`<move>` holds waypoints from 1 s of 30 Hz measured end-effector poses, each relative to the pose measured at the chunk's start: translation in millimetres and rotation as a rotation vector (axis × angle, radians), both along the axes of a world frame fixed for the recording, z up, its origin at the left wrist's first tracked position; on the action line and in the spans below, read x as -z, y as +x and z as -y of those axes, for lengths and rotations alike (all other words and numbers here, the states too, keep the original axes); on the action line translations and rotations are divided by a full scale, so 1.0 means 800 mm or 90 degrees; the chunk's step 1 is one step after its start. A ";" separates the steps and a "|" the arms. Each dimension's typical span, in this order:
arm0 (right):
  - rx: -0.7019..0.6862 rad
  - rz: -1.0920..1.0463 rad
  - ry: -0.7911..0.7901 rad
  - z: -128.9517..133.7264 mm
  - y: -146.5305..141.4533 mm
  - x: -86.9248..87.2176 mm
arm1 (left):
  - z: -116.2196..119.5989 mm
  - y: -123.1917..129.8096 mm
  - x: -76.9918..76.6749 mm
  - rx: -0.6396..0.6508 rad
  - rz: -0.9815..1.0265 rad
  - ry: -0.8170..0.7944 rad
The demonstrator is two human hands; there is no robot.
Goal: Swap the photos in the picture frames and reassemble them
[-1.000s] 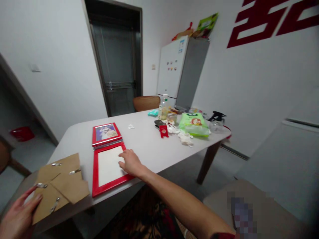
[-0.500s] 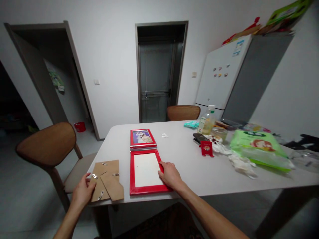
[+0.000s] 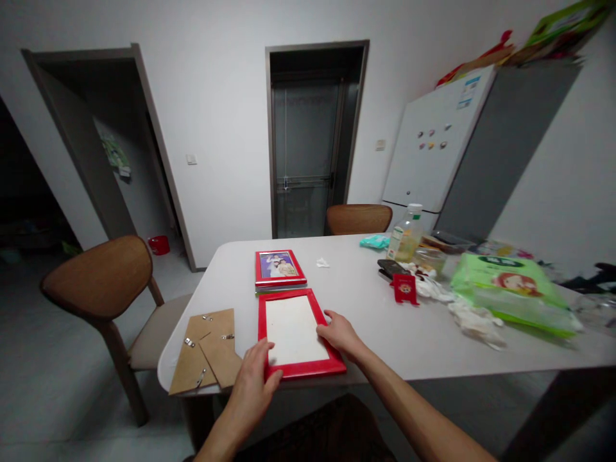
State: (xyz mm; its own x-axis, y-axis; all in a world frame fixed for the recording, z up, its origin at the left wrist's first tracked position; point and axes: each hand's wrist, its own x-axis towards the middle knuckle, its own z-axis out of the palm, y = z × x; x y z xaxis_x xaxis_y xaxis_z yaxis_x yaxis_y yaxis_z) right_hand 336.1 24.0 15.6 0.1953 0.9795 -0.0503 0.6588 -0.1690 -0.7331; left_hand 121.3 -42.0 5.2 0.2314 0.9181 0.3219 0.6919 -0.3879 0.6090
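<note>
A red picture frame (image 3: pixel 308 370) with a blank white panel (image 3: pixel 296 330) inside lies near the table's front edge. My right hand (image 3: pixel 339 335) grips its right side, thumb over the border. At the lower left corner, my left hand (image 3: pixel 255 372) has its fingers on the left border and its thumb by the front border. Just left of that hand is a brown backing board (image 3: pixel 197 340) with metal clips and a stand flap, lying on the table. Behind the frame, a second red frame (image 3: pixel 280 281) holding a photo of people rests on a small stack.
A white tabletop (image 3: pixel 356 308) carries a scrap of tissue (image 3: pixel 322 262), a phone (image 3: pixel 392 268), a red card-like stand (image 3: pixel 405 289), a bottle (image 3: pixel 405 234), crumpled tissues (image 3: pixel 476 323) and a green wipes pack (image 3: pixel 513 289). Wooden chairs stand left (image 3: pixel 103 276) and behind (image 3: pixel 359 219).
My left hand has left the backing board and moved right onto the frame's lower left corner. My right hand stays on the right border; the frame has shifted slightly right.
</note>
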 end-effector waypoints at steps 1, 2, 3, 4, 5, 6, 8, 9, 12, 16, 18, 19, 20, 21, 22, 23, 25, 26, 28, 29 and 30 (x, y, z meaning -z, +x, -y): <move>-0.008 -0.129 -0.025 0.002 0.001 -0.003 | 0.001 0.009 -0.002 0.013 0.002 -0.018; -0.020 -0.243 -0.047 0.005 0.001 -0.006 | 0.001 0.016 -0.004 0.019 0.002 -0.033; -0.030 -0.328 -0.062 0.008 0.001 -0.010 | 0.000 0.021 -0.007 0.021 0.002 -0.045; -0.033 -0.375 -0.071 0.012 0.001 -0.014 | -0.001 0.026 -0.010 0.021 0.002 -0.057; -0.035 -0.406 -0.069 0.014 0.000 -0.019 | -0.003 0.030 -0.013 0.025 0.005 -0.067; -0.038 -0.437 -0.058 0.017 -0.001 -0.024 | -0.006 0.035 -0.016 0.032 0.009 -0.072; -0.053 -0.526 -0.029 0.020 -0.005 -0.034 | -0.012 0.047 -0.023 0.055 0.014 -0.060; -0.062 -0.564 -0.013 0.021 -0.006 -0.038 | -0.015 0.054 -0.026 0.068 0.012 -0.043; -0.085 -0.626 0.007 0.022 -0.009 -0.045 | -0.022 0.074 -0.034 0.086 -0.016 0.035; -0.105 -0.659 -0.005 0.020 -0.006 -0.044 | -0.024 0.086 -0.047 0.108 -0.072 0.123; -0.096 -0.636 -0.009 0.019 -0.004 -0.041 | -0.023 0.081 -0.054 0.092 -0.064 0.148; -0.086 -0.606 -0.007 0.018 -0.002 -0.038 | -0.022 0.076 -0.058 0.072 -0.044 0.157; -0.077 -0.563 -0.004 0.016 0.001 -0.035 | -0.021 0.068 -0.061 0.043 -0.015 0.162; -0.069 -0.511 -0.001 0.015 0.004 -0.031 | -0.021 0.059 -0.064 0.006 0.019 0.159; -0.062 -0.451 0.004 0.013 0.007 -0.026 | -0.020 0.048 -0.066 -0.037 0.054 0.145; -0.054 -0.386 0.007 0.010 0.011 -0.021 | -0.020 0.036 -0.066 -0.083 0.088 0.119; -0.033 -0.231 0.014 0.005 0.019 -0.010 | -0.019 0.010 -0.061 -0.172 0.140 0.053; -0.020 -0.148 0.021 0.003 0.023 -0.005 | -0.018 -0.002 -0.056 -0.209 0.155 0.021; 0.006 -0.011 0.039 -0.001 0.029 0.005 | -0.017 -0.023 -0.042 -0.258 0.167 -0.027; 0.015 0.039 0.048 -0.003 0.032 0.010 | -0.017 -0.030 -0.033 -0.269 0.167 -0.046; 0.020 0.079 0.055 -0.004 0.033 0.013 | -0.016 -0.037 -0.025 -0.272 0.163 -0.063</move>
